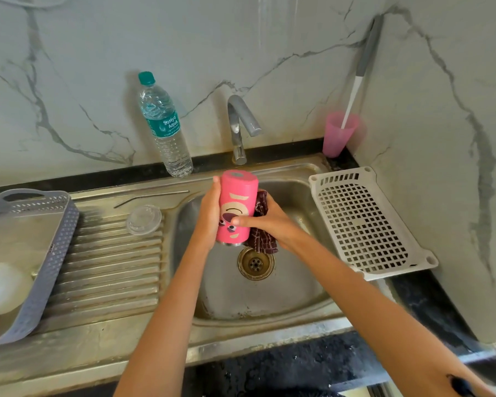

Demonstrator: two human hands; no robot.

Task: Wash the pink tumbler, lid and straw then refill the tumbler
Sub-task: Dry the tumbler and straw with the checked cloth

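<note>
tumbler: pink tumbler [238, 190] is upside down, base up, held over the sink [269, 296] a bit above the drain [255, 263]. It doesn't seem to touch the basin.
left grip: left hand [209, 216] is wrapped round the tumbler's left side and clamped on it.
right grip: right hand [272, 222] pins a dark cloth [262, 239] against the tumbler's right side, thumb across the printed face. The fingers are behind it, so I can't see them.
lid: clear lid [143, 219] lies on the drainboard [112, 267] left of the basin, well apart from both hands.
straw: metal straw [152, 196] lies further back on the drainboard, behind the lid.
tap: tap [241, 121] looks off, no water showing.
step: my guess is wiping the outside. I can't tell if the lid and straw are clean. The refill isn't started, and the bottle [166, 130] is capped.
risk 1: a wet, slick shell held by just 2 side grips could slip if the rubbing gets hard, then bang into the basin.
risk 2: the cloth's tail hangs right over the drain, so it may pick up gunk and smear it back on.
risk 3: the lid is light and sits near the basin edge, so a stray left elbow could flick it in.
</note>
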